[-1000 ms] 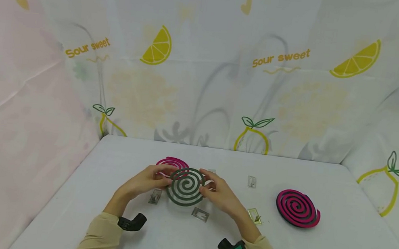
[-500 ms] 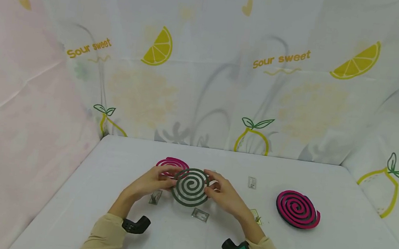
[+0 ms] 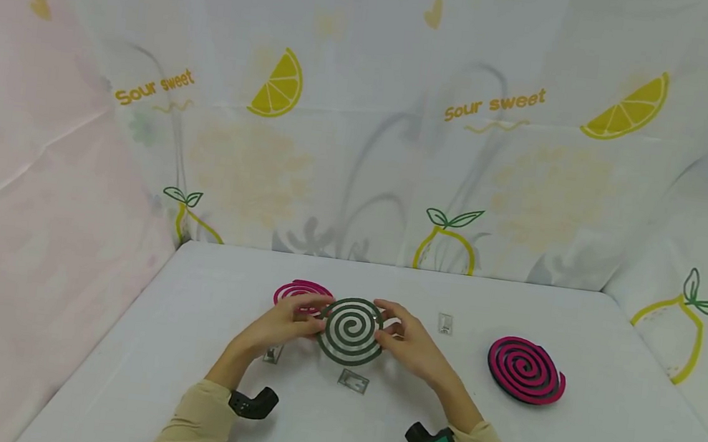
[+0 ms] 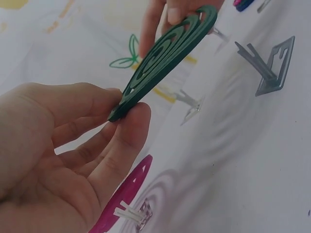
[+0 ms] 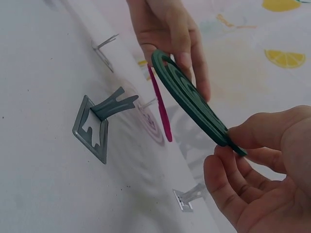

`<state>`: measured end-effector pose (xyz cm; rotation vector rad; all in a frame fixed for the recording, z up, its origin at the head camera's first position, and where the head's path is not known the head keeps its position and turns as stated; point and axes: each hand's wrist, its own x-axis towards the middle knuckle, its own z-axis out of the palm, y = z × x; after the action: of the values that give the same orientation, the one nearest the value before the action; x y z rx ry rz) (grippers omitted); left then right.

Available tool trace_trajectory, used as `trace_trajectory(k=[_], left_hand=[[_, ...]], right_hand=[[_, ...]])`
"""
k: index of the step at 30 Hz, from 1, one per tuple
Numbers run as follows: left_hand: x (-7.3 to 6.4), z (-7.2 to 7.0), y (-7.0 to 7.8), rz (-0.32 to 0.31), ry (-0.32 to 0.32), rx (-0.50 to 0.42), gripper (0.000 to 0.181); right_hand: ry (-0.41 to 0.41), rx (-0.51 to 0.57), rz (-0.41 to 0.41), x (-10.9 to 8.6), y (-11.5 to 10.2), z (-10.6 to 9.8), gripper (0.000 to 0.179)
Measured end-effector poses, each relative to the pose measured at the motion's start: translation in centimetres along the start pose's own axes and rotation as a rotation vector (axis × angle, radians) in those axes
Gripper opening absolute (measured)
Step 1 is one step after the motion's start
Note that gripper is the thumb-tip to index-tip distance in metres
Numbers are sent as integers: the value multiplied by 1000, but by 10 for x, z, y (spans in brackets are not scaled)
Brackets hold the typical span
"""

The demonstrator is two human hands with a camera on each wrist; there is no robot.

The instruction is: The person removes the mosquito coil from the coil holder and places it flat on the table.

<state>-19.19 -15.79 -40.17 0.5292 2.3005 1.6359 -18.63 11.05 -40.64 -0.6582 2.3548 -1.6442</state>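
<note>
Both hands hold one green mosquito coil (image 3: 352, 326) by opposite edges, tilted and raised over the white table. My left hand (image 3: 283, 323) pinches its left rim between thumb and fingers. On the other side my right hand (image 3: 411, 342) pinches the right rim the same way. Below the coil sits a small metal coil stand (image 5: 92, 128) with a forked prong bent up from its plate. Behind my left hand a pink mosquito coil (image 4: 125, 192) is propped on its own stand, partly hidden by the fingers in the head view.
More metal stands lie around: one (image 3: 272, 353) under my left wrist, another (image 3: 445, 323) at the back right. A pink coil (image 3: 526, 370) with a dark one beneath it rests on the right of the table. A lemon-print cloth (image 3: 358, 178) closes off the back.
Both hands have shifted a little to the right, carrying the green coil with them. The yellowish stand by the right forearm has become hidden behind it.
</note>
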Motion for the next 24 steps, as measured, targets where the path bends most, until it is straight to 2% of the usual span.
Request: trace_trajectory(k=[5, 10, 16, 24], left_hand=[[7, 8, 2, 5, -16, -54, 46], [13, 16, 5, 27, -17, -48, 46], [17, 23, 7, 6, -15, -54, 47], [25, 37, 12, 1, -41, -98, 47]], right_hand=[[21, -10, 12, -4, 3, -8, 51], [38, -15, 13, -8, 6, -16, 50], [46, -5, 22, -13, 10, -24, 49], [77, -48, 53, -21, 15, -37, 48]])
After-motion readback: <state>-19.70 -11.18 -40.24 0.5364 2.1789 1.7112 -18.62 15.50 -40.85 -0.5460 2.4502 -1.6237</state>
